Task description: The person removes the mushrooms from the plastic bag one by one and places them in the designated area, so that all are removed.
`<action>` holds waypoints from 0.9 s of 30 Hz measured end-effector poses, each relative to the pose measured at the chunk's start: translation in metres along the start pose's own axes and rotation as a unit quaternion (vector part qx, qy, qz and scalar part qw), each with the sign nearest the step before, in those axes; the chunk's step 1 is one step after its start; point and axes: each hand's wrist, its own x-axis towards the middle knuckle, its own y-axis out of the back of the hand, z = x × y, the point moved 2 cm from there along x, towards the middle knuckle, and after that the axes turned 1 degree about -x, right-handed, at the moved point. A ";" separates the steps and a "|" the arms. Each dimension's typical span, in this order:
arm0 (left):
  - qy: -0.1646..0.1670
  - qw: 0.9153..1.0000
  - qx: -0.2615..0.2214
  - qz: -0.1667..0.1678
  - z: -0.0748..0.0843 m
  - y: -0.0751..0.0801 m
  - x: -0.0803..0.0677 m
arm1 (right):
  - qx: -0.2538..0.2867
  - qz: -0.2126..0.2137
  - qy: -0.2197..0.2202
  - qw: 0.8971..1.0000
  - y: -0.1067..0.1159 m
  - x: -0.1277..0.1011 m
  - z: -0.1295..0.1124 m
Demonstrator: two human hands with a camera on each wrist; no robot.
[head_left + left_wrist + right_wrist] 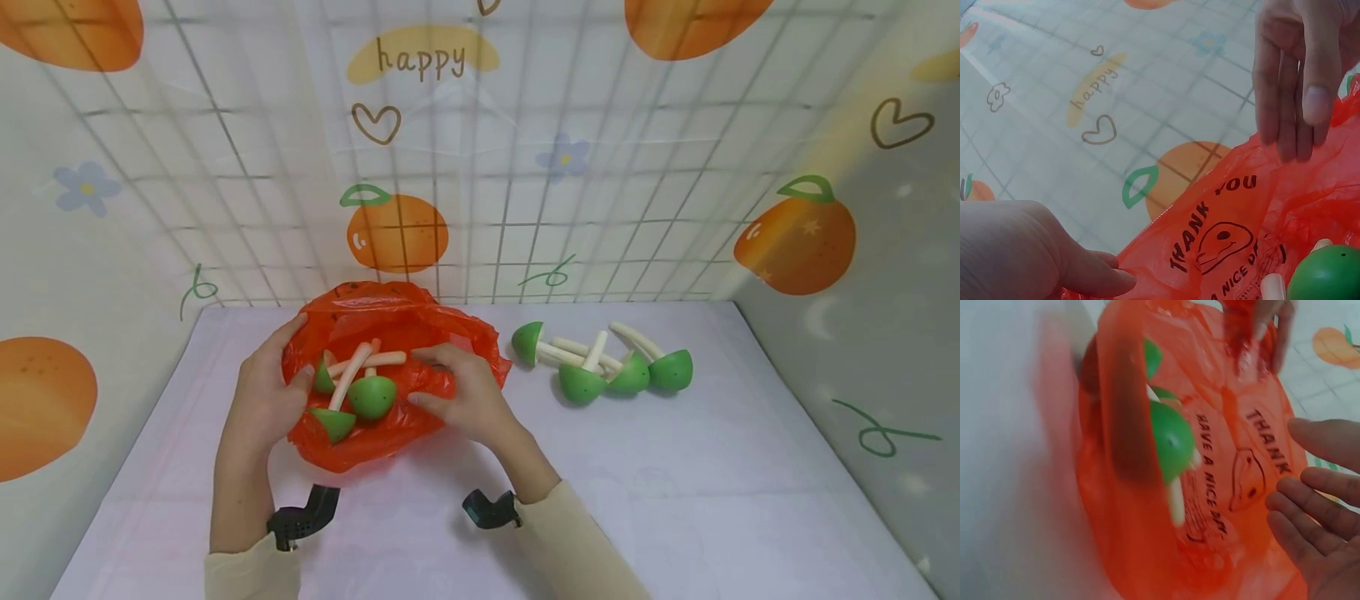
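A red plastic bag lies with its mouth spread wide on the table's left half. Inside it rest several toy-like pieces, each a green half-round head on a pale stick handle, mushroom-like in shape. My left hand pinches the bag's left rim between thumb and fingers. Over the bag's right side hovers my right hand, fingers straight and spread, nothing held. In the right wrist view that hand stands beside the bag's printed wall.
Right of the bag, several more green-headed pieces lie in a loose cluster on the white table. A cloth-covered grid wall with orange prints rises at the back, and side walls flank the table.
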 end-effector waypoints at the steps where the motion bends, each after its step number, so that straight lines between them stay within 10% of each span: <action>1: 0.001 1.000 0.000 -0.001 0.000 0.000 0.000 | -0.002 -0.005 0.001 1.000 -0.004 0.001 -0.002; 27: 0.003 1.000 0.010 0.001 -0.003 0.003 -0.001 | 0.022 -0.094 -0.001 0.995 -0.077 0.016 -0.014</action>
